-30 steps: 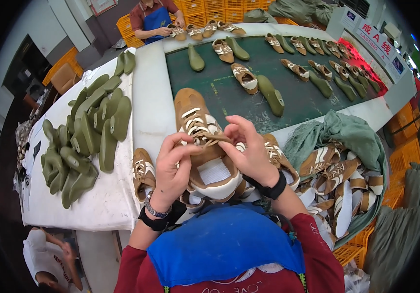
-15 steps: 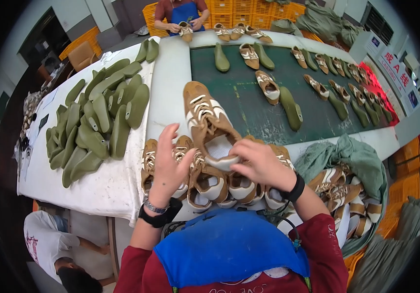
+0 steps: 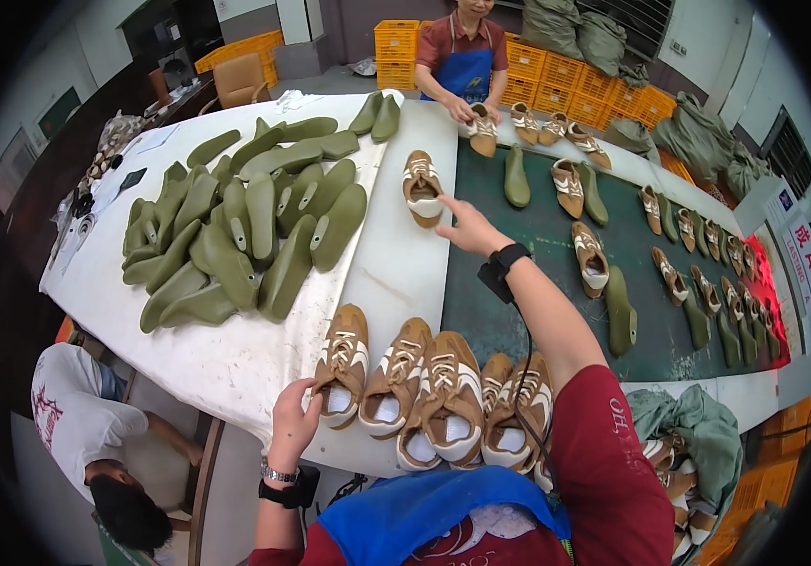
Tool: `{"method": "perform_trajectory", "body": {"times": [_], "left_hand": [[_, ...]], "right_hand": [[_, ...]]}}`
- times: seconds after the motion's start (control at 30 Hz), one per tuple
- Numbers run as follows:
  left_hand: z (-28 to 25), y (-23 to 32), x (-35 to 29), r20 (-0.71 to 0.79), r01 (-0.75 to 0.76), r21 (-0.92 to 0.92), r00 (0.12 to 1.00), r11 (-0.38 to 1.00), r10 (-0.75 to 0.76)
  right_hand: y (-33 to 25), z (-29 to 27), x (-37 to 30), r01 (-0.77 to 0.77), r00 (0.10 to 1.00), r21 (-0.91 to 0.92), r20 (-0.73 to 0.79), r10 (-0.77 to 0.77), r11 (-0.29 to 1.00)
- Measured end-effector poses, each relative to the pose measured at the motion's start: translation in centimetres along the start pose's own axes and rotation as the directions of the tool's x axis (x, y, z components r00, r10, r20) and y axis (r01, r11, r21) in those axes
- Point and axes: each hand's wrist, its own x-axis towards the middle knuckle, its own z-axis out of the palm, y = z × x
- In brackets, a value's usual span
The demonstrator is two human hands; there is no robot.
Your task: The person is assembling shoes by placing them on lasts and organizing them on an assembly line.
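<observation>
My right hand (image 3: 465, 227) is stretched far forward, its fingertips pinching the heel of a brown and white laced shoe (image 3: 421, 187). That shoe rests on the white table (image 3: 386, 274), just left of the green conveyor belt (image 3: 537, 236). My left hand (image 3: 294, 420) lies at the table's near edge with fingers loosely apart, touching the heel of the leftmost shoe (image 3: 344, 363) in a row of several matching shoes (image 3: 448, 396) in front of me.
A heap of olive green shoe lasts (image 3: 245, 226) covers the table's left. Shoes and lasts lie in pairs on the belt (image 3: 603, 264). A person in a blue apron (image 3: 467, 66) works at the far end; another crouches at lower left (image 3: 94, 434). A green sack of shoes (image 3: 698, 443) sits at right.
My right hand has carried the brown shoe from in front of my chest far forward and down onto the table. My left hand let go and dropped to the near edge.
</observation>
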Motion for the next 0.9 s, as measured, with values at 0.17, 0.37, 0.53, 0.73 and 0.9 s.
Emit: {"method": "perform_trajectory", "body": {"times": [0.17,0.37,0.53,0.73,0.9], "left_hand": [[2.4,-3.4,9.1,0.053,-0.187,0.056,0.981,0.981,0.184],[6.1,-10.4,26.2,0.112,-0.150,0.352,0.987,0.924,0.118],[10.2,-15.7,33.7,0.206,0.046,0.400,0.969,0.915,-0.139],[16.0,-10.1,33.2,0.182,-0.031,0.436,0.982,0.900,-0.054],[21.4,1.3,28.6,0.422,-0.193,0.275,0.904,0.942,0.062]], "right_hand": [[-3.6,-2.2,-6.6,0.024,0.952,0.070,0.303,-0.044,0.997],[-4.0,-9.5,-20.4,-0.157,0.945,0.037,0.295,0.139,0.987],[-4.2,-12.4,-30.9,-0.500,0.866,0.013,-0.006,0.500,0.866],[-4.4,-11.6,-36.5,-0.719,0.655,0.172,-0.154,0.739,0.673],[-3.6,-11.6,-38.2,-0.688,0.658,0.214,-0.219,0.720,0.694]]}}
